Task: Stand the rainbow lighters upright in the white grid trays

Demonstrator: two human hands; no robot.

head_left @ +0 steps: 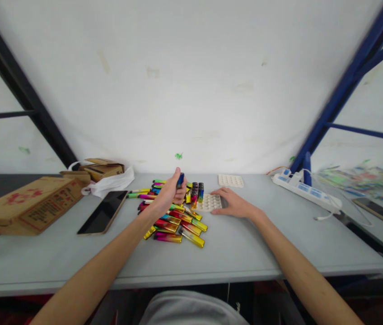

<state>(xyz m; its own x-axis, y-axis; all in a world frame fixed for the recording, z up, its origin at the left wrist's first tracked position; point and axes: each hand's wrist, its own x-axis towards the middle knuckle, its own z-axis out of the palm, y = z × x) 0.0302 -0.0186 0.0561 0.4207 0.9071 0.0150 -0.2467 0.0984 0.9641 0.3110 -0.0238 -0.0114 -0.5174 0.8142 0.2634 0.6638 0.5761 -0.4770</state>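
My left hand (174,188) is closed around a dark blue lighter (180,180), raised over a loose pile of shiny multicoloured lighters (167,225). To its right lies a white tray with round holes (210,203). Several lighters (197,193) stand upright in the tray's left part. My right hand (230,202) rests at the tray's right end, thumb and fingers apart on its edges, steadying or touching it. A second white tray (231,181) lies farther back, near the wall, with nothing standing in it.
A dark phone or tablet (103,213) lies left of the pile. Beyond it are a cardboard box (30,205), a smaller open box (102,169) and a white plastic bag (113,183). A white power strip (306,192) with cables lies at the right by the blue frame (333,99).
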